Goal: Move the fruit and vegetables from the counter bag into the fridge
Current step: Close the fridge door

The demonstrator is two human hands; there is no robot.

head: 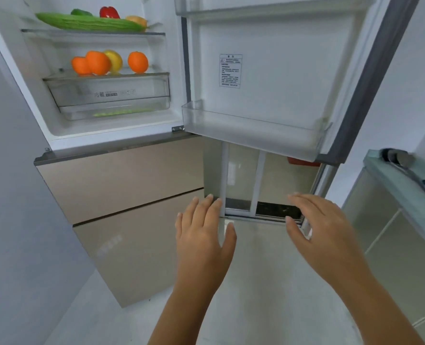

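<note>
Head view: the left hand (pixel 201 232) and right hand (pixel 321 235) are both empty, fingers loosely spread, below the open fridge door (pixel 268 70); the right is nearer its outer edge. Left of the door, 3 smooth round oranges (pixel 98 62) and a long ridged gourd (pixel 89 22), lying crosswise, sit on glass shelves (pixel 94 33). No bag shows.

I see the fridge (pixel 112 135) with its door (pixel 276 78) swung open. On the upper shelf (pixel 94 33) a long green gourd (pixel 89 22) lies flat, with a green pepper (pixel 80 12), red pepper (pixel 109 12) and yellowish fruit (pixel 137 20) behind it. On the lower shelf (pixel 107 75) sit three oranges (pixel 98 62), with a yellow fruit (pixel 115 58) behind them.
</note>
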